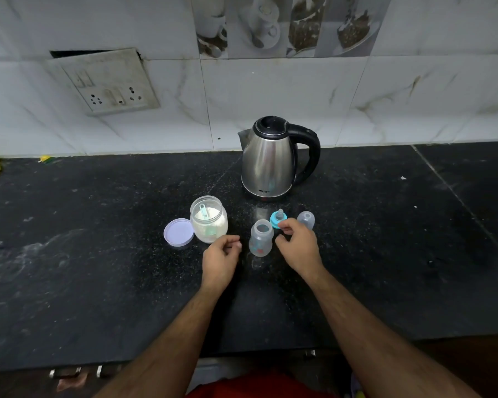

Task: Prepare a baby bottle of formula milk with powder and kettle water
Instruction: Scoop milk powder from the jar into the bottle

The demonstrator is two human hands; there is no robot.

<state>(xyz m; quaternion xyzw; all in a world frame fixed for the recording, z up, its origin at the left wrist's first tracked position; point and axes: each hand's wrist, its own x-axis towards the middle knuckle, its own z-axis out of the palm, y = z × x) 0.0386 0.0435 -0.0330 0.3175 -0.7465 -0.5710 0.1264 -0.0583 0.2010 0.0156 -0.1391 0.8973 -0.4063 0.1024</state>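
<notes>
Head view: bottle (261,238) uncapped, empty, between left hand (219,258) and right hand (297,246), fingers loosely curled, holding nothing. Powder jar (209,219) opened, scoop inside; teat ring (278,219) and kettle (273,158) waiting. Scooping, pouring, capping left.

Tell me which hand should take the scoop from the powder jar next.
Left. The left hand hovers right beside the open powder jar, where the scoop stands in the powder. The right hand is across the bottle, by the teat ring, so it would probably have to reach over.
</notes>
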